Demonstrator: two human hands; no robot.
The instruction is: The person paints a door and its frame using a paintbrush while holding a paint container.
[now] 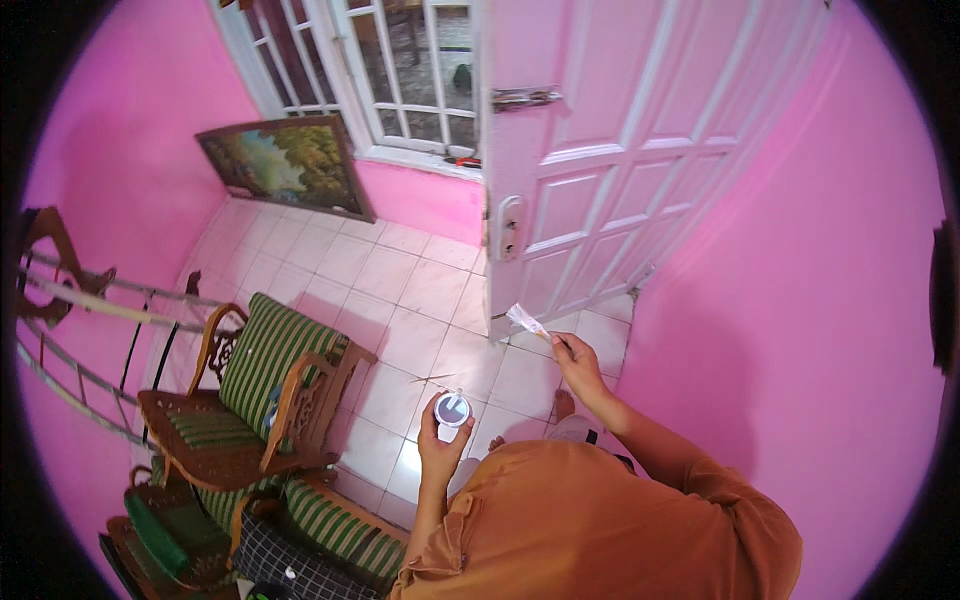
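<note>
My left hand (pixel 440 437) is wrapped round a small white cup of paint (pixel 453 408), its pale greyish contents showing from above and a white drip or strip at its inner edge. In my right hand (pixel 578 362) I grip a paintbrush (pixel 528 322) by its handle. White paint coats the bristles, which point up and left toward the lower edge of a panelled door (pixel 590 190). A gap seems to separate the brush from the door. The door is pale pinkish-white, with a white handle plate (pixel 510 228) and a bare, worn patch (pixel 526 97) on its edge.
Left of me stands a carved wooden armchair (pixel 245 400) with green striped cushions, more seating behind it. A metal ladder (pixel 90 300) lies along the left wall. A framed landscape painting (pixel 290 165) leans below the white-framed window (pixel 415 75). Thin sticks (pixel 432 379) lie on the tiled floor (pixel 400 340).
</note>
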